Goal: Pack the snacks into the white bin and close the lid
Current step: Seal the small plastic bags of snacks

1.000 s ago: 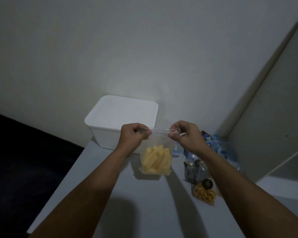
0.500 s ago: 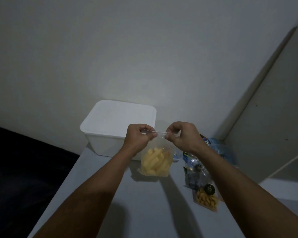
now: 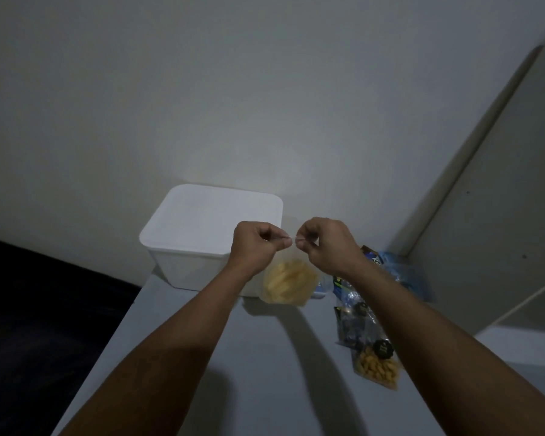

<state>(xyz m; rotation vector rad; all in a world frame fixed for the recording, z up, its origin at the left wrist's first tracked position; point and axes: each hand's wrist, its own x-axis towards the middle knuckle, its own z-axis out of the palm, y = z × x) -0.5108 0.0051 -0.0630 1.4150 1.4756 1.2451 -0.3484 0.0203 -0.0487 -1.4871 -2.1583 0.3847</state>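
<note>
A clear zip bag of yellow snack sticks (image 3: 288, 283) hangs above the table, just in front of the white bin (image 3: 189, 265). My left hand (image 3: 257, 247) and my right hand (image 3: 324, 243) both pinch the bag's top edge, fingertips almost touching. The bin stands at the table's far left against the wall, with its white lid (image 3: 214, 215) on top. To the right lie more snack packs: a clear bag of orange-yellow pieces (image 3: 376, 368), a dark pack (image 3: 353, 322) and blue packs (image 3: 403, 275).
The grey table (image 3: 265, 372) ends at a left edge, with dark floor beyond it. A white wall rises behind the bin. A pale cabinet panel (image 3: 491, 215) leans in at the right, with a shelf opening below it.
My two hands have moved closer together along the bag's top edge, from apart to nearly touching. The bag's top is now bunched narrower. The view has tilted slightly.
</note>
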